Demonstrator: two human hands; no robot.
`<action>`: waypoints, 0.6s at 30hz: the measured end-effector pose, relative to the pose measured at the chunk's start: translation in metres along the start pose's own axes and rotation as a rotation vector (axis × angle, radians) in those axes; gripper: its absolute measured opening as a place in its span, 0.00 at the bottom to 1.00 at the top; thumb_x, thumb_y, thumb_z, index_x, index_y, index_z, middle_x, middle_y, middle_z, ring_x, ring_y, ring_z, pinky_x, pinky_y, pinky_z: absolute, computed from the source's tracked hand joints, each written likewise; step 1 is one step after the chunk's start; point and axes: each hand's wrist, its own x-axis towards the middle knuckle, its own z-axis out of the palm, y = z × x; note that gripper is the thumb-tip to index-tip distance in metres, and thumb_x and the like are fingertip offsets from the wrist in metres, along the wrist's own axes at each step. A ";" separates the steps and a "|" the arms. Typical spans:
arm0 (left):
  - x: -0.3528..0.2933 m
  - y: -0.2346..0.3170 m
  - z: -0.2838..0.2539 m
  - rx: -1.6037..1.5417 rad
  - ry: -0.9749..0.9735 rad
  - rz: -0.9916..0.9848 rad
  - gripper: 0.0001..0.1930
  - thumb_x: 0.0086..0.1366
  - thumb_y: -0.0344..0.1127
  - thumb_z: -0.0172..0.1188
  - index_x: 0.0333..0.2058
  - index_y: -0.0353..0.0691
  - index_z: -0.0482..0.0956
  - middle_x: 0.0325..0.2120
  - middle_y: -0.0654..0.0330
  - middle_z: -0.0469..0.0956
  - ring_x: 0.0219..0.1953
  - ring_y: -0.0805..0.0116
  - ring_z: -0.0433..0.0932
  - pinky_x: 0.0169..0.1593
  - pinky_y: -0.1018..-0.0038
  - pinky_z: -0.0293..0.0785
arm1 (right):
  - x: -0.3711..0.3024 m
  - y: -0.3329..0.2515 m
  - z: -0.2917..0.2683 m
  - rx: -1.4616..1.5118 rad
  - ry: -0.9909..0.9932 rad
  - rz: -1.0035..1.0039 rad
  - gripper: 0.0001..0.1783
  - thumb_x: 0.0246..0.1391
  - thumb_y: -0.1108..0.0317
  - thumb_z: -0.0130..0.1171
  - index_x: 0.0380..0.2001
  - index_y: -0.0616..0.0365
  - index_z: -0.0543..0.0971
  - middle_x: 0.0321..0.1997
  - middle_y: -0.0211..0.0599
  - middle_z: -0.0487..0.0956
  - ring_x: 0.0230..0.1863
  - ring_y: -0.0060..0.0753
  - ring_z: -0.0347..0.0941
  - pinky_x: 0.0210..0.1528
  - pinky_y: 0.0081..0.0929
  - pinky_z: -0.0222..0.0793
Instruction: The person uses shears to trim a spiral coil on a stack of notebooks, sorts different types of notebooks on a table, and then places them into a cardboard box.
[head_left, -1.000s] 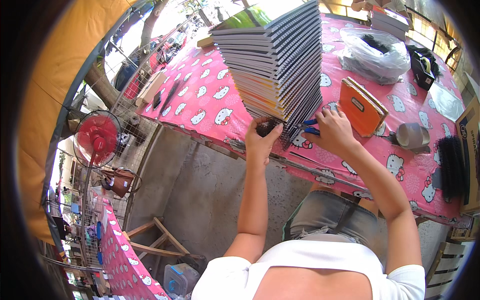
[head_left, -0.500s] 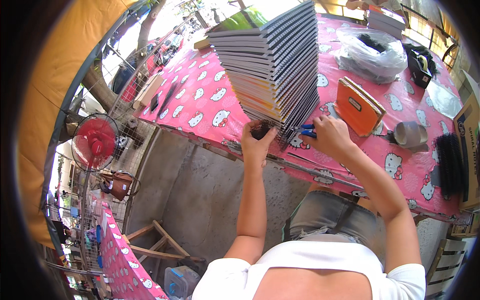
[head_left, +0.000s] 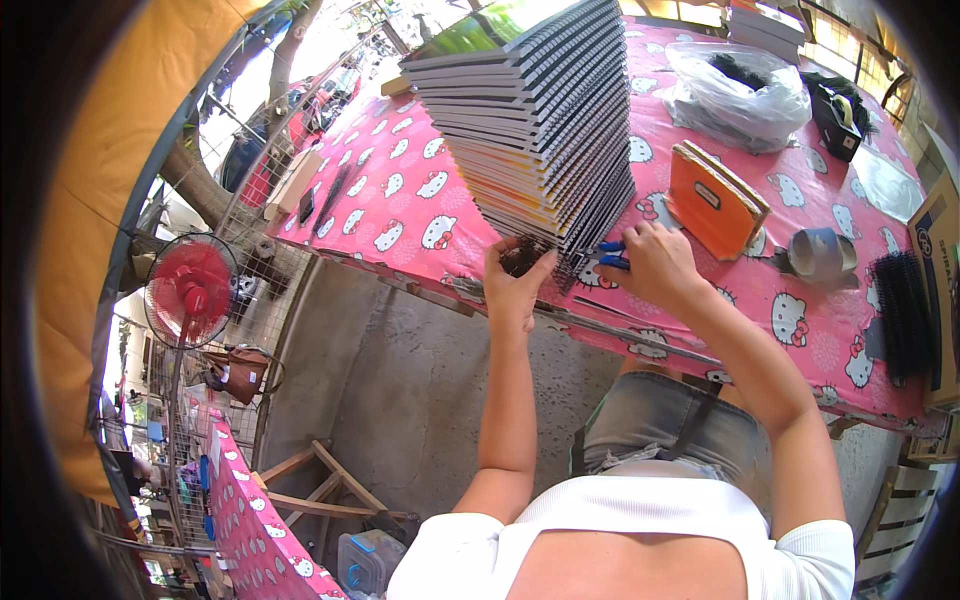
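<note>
A tall stack of spiral-bound notebooks [head_left: 540, 130] stands at the table's near edge, its black coil spines facing right. At the stack's bottom corner my left hand [head_left: 512, 290] curls its thumb and fingers around a dark, bristly bunch [head_left: 520, 260], whose kind is too small to make out. Just right of that corner, my right hand [head_left: 658, 258] is closed on blue-handled pliers [head_left: 612, 262]. Their jaws point left at the lowest coil ends; whether they touch a coil I cannot tell.
The pink patterned tabletop [head_left: 400, 205] holds an orange box-like block [head_left: 715, 205], a roll of grey tape [head_left: 820, 258], a clear plastic bag [head_left: 740, 100] with black coils, a tape dispenser [head_left: 838, 125] and more black coils [head_left: 900, 315] by a carton [head_left: 938, 290]. A red fan [head_left: 192, 290] stands left.
The view has shifted slightly, so the stack and table sit a little differently. Both hands stay at the stack's bottom corner with nearly the same grips.
</note>
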 end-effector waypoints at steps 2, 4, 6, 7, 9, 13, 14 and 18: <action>-0.004 0.002 0.006 0.004 0.000 -0.020 0.29 0.44 0.21 0.70 0.45 0.33 0.67 0.35 0.57 0.76 0.35 0.70 0.75 0.42 0.77 0.74 | 0.000 0.006 0.009 -0.069 0.236 -0.118 0.29 0.40 0.40 0.61 0.24 0.61 0.78 0.23 0.39 0.77 0.26 0.40 0.76 0.31 0.34 0.71; -0.007 0.002 0.008 0.094 -0.003 0.040 0.30 0.43 0.21 0.71 0.45 0.33 0.67 0.35 0.57 0.76 0.36 0.70 0.75 0.42 0.76 0.73 | 0.005 0.002 0.009 -0.138 0.289 -0.177 0.30 0.40 0.40 0.62 0.27 0.61 0.78 0.24 0.38 0.76 0.27 0.40 0.76 0.32 0.32 0.71; -0.006 -0.001 0.005 0.087 -0.001 0.045 0.30 0.43 0.21 0.71 0.46 0.33 0.67 0.35 0.57 0.75 0.36 0.70 0.75 0.42 0.76 0.73 | 0.007 -0.008 0.001 -0.061 0.083 -0.087 0.29 0.42 0.40 0.61 0.27 0.61 0.78 0.26 0.39 0.77 0.29 0.39 0.76 0.34 0.32 0.71; -0.005 -0.003 0.003 0.080 0.001 0.049 0.30 0.43 0.21 0.71 0.46 0.33 0.67 0.35 0.57 0.75 0.36 0.70 0.75 0.42 0.76 0.73 | 0.009 -0.013 -0.005 0.014 -0.123 0.005 0.29 0.43 0.41 0.60 0.27 0.61 0.78 0.27 0.40 0.77 0.31 0.38 0.76 0.36 0.32 0.71; -0.003 -0.006 0.001 0.063 -0.005 0.041 0.30 0.43 0.21 0.71 0.46 0.33 0.67 0.35 0.56 0.75 0.37 0.70 0.75 0.42 0.76 0.73 | 0.014 -0.018 -0.016 0.043 -0.283 0.070 0.29 0.44 0.41 0.59 0.27 0.61 0.79 0.27 0.40 0.77 0.31 0.38 0.76 0.35 0.32 0.71; -0.007 -0.002 0.001 -0.010 0.003 -0.008 0.29 0.44 0.21 0.70 0.46 0.33 0.67 0.35 0.57 0.75 0.37 0.70 0.75 0.42 0.76 0.73 | 0.005 -0.010 -0.012 0.085 -0.354 0.155 0.30 0.41 0.39 0.60 0.26 0.60 0.78 0.25 0.39 0.76 0.28 0.39 0.76 0.32 0.34 0.70; -0.006 -0.004 0.001 -0.011 0.002 -0.009 0.29 0.44 0.21 0.70 0.46 0.33 0.67 0.35 0.57 0.75 0.37 0.70 0.75 0.42 0.76 0.73 | 0.001 -0.003 -0.006 0.084 -0.354 0.156 0.30 0.41 0.39 0.60 0.26 0.60 0.78 0.25 0.39 0.76 0.28 0.39 0.76 0.32 0.34 0.70; -0.010 -0.011 0.007 -0.037 0.054 -0.037 0.30 0.44 0.21 0.70 0.46 0.34 0.66 0.36 0.56 0.75 0.37 0.70 0.74 0.42 0.77 0.73 | -0.005 0.011 0.015 -0.049 0.067 -0.029 0.29 0.42 0.40 0.60 0.27 0.60 0.78 0.28 0.40 0.76 0.32 0.39 0.75 0.34 0.36 0.69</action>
